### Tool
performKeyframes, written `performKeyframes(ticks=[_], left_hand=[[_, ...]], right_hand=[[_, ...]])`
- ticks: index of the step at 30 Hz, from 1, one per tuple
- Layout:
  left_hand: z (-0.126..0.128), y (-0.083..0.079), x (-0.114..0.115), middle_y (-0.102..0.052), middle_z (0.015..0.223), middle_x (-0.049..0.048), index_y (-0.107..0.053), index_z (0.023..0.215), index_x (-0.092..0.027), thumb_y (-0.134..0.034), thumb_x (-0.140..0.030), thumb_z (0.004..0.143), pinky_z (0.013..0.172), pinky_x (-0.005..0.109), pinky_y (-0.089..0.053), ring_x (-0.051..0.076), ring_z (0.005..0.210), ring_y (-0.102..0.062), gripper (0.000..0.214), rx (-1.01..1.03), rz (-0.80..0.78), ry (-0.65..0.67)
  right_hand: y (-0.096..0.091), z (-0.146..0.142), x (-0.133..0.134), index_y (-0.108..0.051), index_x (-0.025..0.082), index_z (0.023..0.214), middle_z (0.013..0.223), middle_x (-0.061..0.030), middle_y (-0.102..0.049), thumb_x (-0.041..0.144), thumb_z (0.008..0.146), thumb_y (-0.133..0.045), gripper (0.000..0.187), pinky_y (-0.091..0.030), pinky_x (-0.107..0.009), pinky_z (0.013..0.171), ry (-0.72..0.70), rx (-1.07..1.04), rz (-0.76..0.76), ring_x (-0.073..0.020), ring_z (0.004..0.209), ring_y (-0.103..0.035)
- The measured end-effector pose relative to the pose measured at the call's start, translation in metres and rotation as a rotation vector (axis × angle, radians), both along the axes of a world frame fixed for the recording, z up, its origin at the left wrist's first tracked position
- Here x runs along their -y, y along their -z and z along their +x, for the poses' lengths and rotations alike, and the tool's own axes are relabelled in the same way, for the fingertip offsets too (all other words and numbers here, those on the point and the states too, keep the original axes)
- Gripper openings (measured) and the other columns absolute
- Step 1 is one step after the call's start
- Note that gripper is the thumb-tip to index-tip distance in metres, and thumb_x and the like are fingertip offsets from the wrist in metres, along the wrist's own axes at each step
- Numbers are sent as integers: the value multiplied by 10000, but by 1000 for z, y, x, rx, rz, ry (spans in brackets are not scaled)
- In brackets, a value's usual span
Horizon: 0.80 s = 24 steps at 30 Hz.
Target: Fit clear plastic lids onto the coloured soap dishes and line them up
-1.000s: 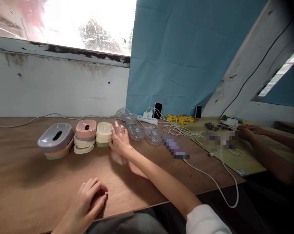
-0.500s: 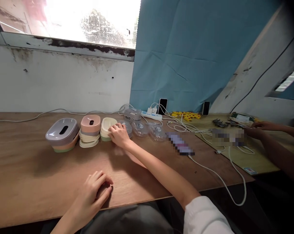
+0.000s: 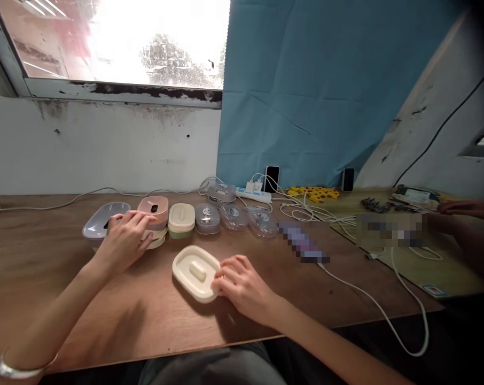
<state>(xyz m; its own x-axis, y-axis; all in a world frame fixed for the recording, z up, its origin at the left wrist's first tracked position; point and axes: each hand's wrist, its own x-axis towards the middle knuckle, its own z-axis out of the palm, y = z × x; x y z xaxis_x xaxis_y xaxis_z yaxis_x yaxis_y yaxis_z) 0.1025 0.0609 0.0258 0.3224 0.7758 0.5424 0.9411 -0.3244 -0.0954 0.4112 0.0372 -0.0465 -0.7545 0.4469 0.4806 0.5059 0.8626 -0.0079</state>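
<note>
- Right hand [image 3: 244, 286] holds one cream lid [image 3: 186, 272] by its right edge, fingers closed on it; this lid is over the near part of the brown table [image 3: 178, 331].
- Left hand [image 3: 125, 238] is before the pink box [image 3: 159, 206] and the purple lid [image 3: 95, 222], fingers curved; I cannot tell if it grips anything.
- Beside the pink box stands a cream-topped green box [image 3: 181, 218], then clear containers [image 3: 234, 218].
- Farther, a white power strip [image 3: 255, 195] lies before the blue curtain [image 3: 306, 80].

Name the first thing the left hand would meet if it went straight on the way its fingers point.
The left hand would probably meet the pink container first; it lies directly ahead. Whether any gap remains between them is unclear from this one view.
</note>
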Motion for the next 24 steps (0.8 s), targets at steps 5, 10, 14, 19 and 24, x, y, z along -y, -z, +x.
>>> performKeyframes(ticks=[5, 10, 14, 19, 24], left_hand=[[-3, -7, -27, -550, 1293, 176, -589, 1099, -131, -469, -237, 888, 971, 647, -227, 432, 1269, -374, 265, -33, 7, -96], [2, -10, -23, -580, 1207, 75, -616, 981, -98, -292, -238, 987, 970, 646, -239, 387, 1244, -397, 353, -68, -1, -121], [7, -11, -12, -646, 1024, 53, -589, 966, -99, -340, -243, 981, 1012, 613, -215, 330, 1191, -471, 289, -50, 49, -150], [34, 8, 42, -652, 1018, 76, -565, 958, -182, -455, -391, 933, 888, 450, -391, 281, 1022, -591, 237, 150, 136, 65], [74, 43, 93, -661, 898, 25, -540, 1050, -256, -538, -280, 899, 826, 387, -365, 236, 896, -604, 153, 239, 59, 308]], right_hand=[[7, 4, 50, -576, 276, 1124, 1102, -49, -615, 144, 876, -585, 281, -470, -381, 857, 68, -65, -207, -222, 991, -552], [14, -1, 63, -340, 279, 1367, 1364, -107, -378, 102, 822, -635, 644, -466, -328, 988, 47, -292, -449, -188, 1142, -514], [18, -5, 62, -295, 306, 1387, 1445, -114, -260, 78, 796, -637, 720, -421, -382, 1039, 120, -345, -516, -214, 1253, -437], [14, -10, 61, -275, 244, 1415, 1336, -107, -465, 161, 840, -622, 677, -430, -424, 995, 168, -279, -446, -246, 1175, -475], [14, -11, 62, -244, 226, 1436, 1215, -77, -570, 201, 825, -656, 737, -454, -380, 948, 202, -304, -411, -226, 1086, -521]])
